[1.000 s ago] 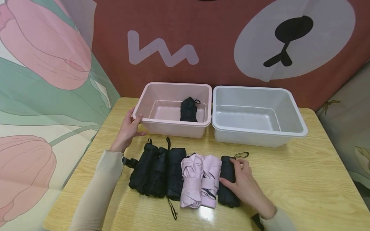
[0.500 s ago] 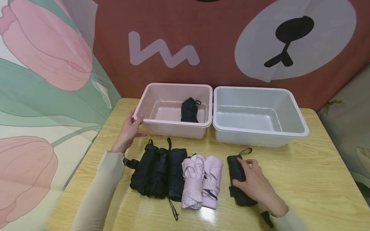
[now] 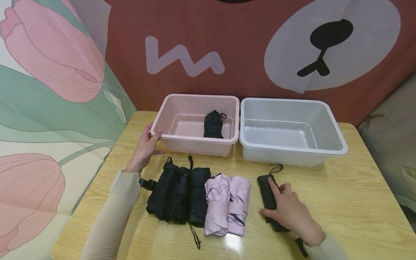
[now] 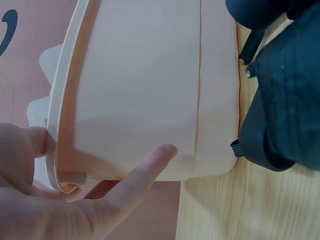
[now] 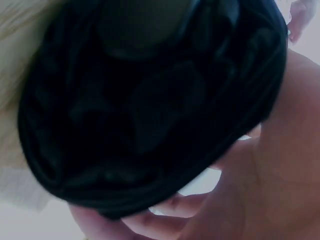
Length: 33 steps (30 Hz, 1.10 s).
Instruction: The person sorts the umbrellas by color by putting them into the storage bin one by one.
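My left hand (image 3: 144, 148) grips the front left corner of the pink bin (image 3: 195, 145); in the left wrist view its thumb (image 4: 145, 172) lies along the bin's outer wall. My right hand (image 3: 290, 209) holds a black folded umbrella (image 3: 266, 193) by its sides, low over or on the table; a wrist loop (image 3: 276, 168) sticks out from its far end. Close up in the right wrist view, the umbrella's end (image 5: 150, 110) is dark and blurred, with fingers round it. Another black folded umbrella (image 3: 213, 124) lies inside the pink bin.
Left of the held umbrella lie black folded umbrellas (image 3: 199, 196) and two light pink ones (image 3: 216, 207), (image 3: 238, 206), side by side. A light grey bin (image 3: 282, 156) stands right of the pink bin. Behind both hangs a printed cloth (image 3: 195, 21).
My right hand has moved right with the black umbrella, away from the pink umbrellas beside it, and the umbrella has turned slightly. My left hand stays on the pink bin.
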Tool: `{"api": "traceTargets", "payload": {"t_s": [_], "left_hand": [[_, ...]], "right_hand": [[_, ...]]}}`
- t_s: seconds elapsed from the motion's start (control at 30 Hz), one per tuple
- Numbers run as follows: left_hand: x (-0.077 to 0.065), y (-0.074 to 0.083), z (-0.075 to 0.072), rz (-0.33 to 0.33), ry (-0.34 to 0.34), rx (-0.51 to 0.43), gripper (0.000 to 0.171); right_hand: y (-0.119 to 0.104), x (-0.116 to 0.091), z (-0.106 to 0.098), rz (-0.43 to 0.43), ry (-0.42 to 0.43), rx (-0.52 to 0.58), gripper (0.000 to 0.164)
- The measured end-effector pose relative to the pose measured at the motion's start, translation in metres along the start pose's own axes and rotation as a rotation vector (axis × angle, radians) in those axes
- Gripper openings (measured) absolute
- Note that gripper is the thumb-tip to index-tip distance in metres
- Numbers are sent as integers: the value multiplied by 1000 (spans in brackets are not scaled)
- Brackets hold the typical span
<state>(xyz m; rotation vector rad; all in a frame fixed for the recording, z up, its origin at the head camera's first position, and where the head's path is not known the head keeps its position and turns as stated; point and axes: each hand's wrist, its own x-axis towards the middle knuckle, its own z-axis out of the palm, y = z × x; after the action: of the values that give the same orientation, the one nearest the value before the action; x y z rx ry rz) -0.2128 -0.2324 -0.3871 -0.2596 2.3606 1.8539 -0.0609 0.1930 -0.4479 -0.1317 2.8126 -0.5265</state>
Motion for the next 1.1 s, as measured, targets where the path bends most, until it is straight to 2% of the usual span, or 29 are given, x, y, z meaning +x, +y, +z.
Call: {"api": "traceTargets", "payload": {"t_s": [0.1, 0.43, 0.87, 1.1], "left_hand": [[0, -1, 0, 3, 4, -2, 63], [0, 1, 0, -6, 1, -14, 63], [2, -1, -1, 0, 4, -33, 63], [4, -1, -1, -25, -1, -54, 64]], "right_hand": [[-2, 0, 2, 12, -4, -22, 112], [-2, 1, 5, 36, 14, -24, 105], [-1, -3, 3, -22, 73, -7, 97], [-2, -7, -3, -29, 101, -9, 97]]}}
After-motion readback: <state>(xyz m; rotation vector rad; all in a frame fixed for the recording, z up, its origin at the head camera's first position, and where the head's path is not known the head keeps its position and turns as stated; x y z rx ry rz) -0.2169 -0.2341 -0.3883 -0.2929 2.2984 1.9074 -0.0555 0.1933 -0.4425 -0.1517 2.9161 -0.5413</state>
